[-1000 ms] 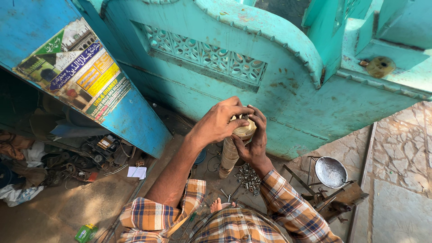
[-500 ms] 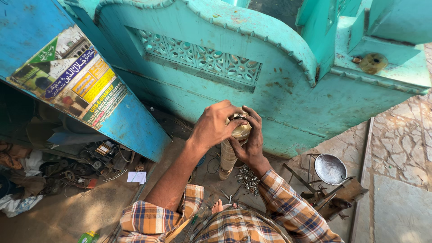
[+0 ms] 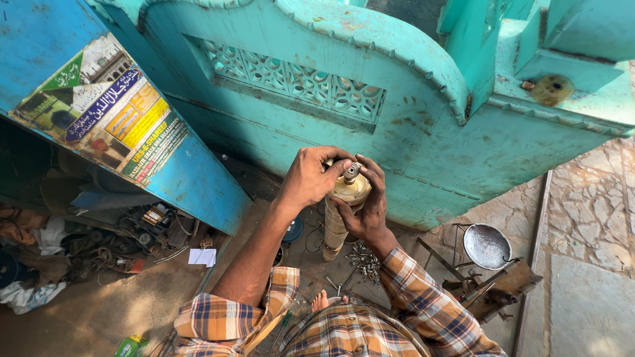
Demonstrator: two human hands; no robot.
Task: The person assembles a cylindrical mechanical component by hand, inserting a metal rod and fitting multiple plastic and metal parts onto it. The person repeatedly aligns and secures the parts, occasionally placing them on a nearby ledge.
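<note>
Head view: left hand (image 3: 311,177) & right hand (image 3: 366,210) both gripped a brass cylinder (image 3: 342,208), upright, just in front of the turquoise wall (image 3: 410,132). Left fingers curled over its top by the small valve (image 3: 351,172); right fingers wrapped round its upper body. Screws (image 3: 365,254) lay near its base, metal bowl (image 3: 487,246) well to the right.

two hands (image 3: 311,178), one brass cylinder (image 3: 338,221), one pan (image 3: 487,246)
</note>
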